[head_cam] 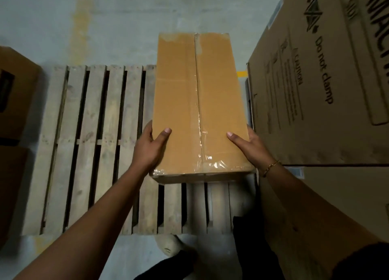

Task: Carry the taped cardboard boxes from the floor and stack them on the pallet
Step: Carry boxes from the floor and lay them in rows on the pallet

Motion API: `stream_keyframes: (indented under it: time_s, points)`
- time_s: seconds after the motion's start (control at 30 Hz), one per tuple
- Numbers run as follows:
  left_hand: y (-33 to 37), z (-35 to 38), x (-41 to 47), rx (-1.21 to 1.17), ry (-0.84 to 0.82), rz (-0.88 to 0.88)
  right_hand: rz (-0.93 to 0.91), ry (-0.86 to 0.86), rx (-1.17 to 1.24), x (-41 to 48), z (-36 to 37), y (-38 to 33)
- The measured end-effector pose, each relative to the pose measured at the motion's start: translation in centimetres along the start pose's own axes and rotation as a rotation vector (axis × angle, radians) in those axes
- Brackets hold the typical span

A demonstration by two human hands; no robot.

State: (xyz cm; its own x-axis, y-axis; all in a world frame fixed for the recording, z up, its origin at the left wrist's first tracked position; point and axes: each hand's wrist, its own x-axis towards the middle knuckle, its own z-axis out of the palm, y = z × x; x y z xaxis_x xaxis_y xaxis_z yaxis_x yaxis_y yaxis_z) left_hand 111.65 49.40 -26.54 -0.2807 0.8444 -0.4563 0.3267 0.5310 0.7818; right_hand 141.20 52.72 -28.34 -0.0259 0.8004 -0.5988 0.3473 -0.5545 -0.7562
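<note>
A taped cardboard box (pixel 200 107) was held over the right part of a wooden pallet (pixel 88 149), close beside a large printed carton (pixel 315 80) that stood at the right. The box's long axis ran straight away from the person, in line with the pallet's slats; its near short end was at the hands and its far end pointed toward the grey floor (pixel 105 16) beyond the pallet. A strip of clear tape was laid along the centre seam of the top face, following the same long axis, and was folded over the near edge. The box was gripped near its closer end from both sides: the left hand (pixel 150 147) was clamped on the left wall with its thumb laid flat on the top face, and the right hand (pixel 250 147) was clamped likewise on the right wall. The fingers (pixel 148 127) were wrapped down the sides and mostly hidden. Whether the box's underside was touching the slats could not be told. A bracelet (pixel 271 167) was worn on the right wrist, and brown boxes (pixel 16 90) were seen left of the pallet
</note>
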Motion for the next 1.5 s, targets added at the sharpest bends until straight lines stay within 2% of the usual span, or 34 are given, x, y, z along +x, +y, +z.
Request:
stream_keyframes:
  time_s: [0.23,0.5,0.77,1.07,1.2,1.27,1.37,1.5]
  points:
    - [-5.0,7.1,13.1,-0.013,0.023,0.081,-0.097,0.056,-0.097,15.7,-0.3,4.3]
    - [-10.4,12.8,23.4,-0.061,0.002,0.141,-0.168,0.103,-0.13,26.5,0.1,9.2]
    - [-13.9,16.4,28.5,-0.055,0.023,0.159,-0.2,0.13,-0.154,32.6,0.9,12.9]
    - [-16.7,17.4,29.7,-0.105,0.039,0.182,-0.196,0.144,-0.165,34.4,1.7,15.9]
    - [-15.6,17.5,29.2,-0.18,-0.003,0.142,-0.202,0.103,-0.074,35.0,1.4,16.1]
    - [-15.8,17.6,28.9,-0.245,-0.032,0.088,-0.113,0.035,0.066,35.3,1.0,16.8]
    - [-18.2,16.9,28.9,-0.403,-0.109,-0.034,-0.008,-0.034,0.185,35.2,0.6,18.5]
    - [-22.6,17.8,28.8,-0.404,-0.135,-0.174,0.059,-0.067,0.243,35.1,1.8,22.6]
